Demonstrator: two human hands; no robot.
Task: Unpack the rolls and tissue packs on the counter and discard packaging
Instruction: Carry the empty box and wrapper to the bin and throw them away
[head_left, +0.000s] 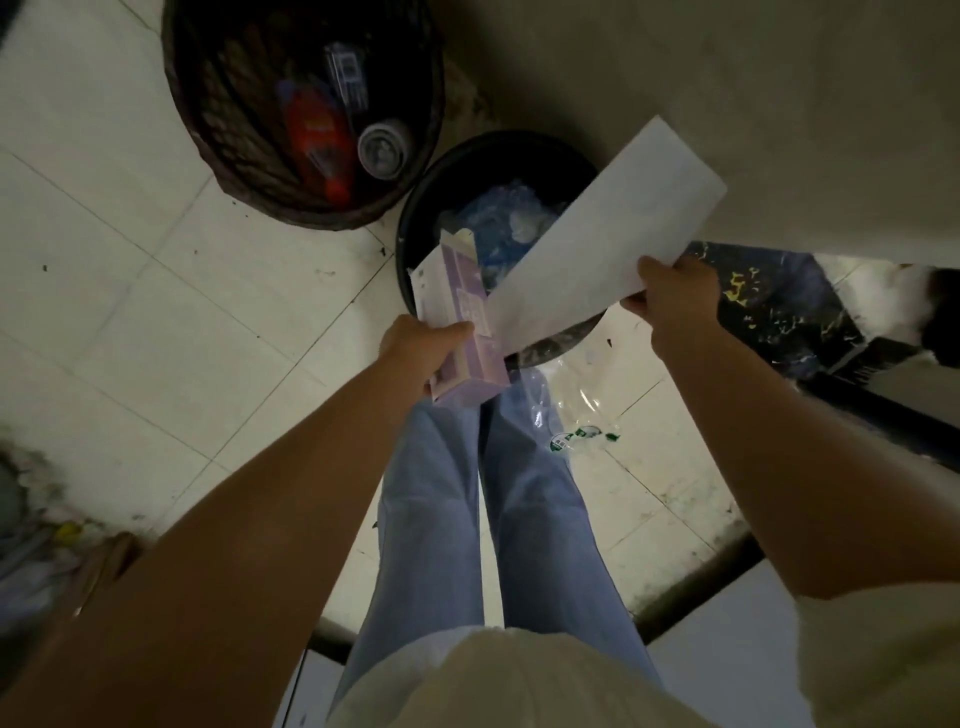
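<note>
My left hand (421, 345) grips a purple and white tissue box (462, 317) by its side, its open end pointing toward the black bin (415, 208). My right hand (672, 293) pinches the near end of a long white stack of tissues (605, 228), which slants up and away over the bin. The bin holds crumpled clear and blue plastic packaging (498, 218). Both hands hover just above the bin's near rim.
A dark woven basket (218, 130) with bottles and a cup stands at the far left of the bin. Clear plastic wrap (576, 410) lies on the tiled floor by my legs. A counter underside (779, 104) looms at upper right; a dark patterned mat (779, 306) lies right.
</note>
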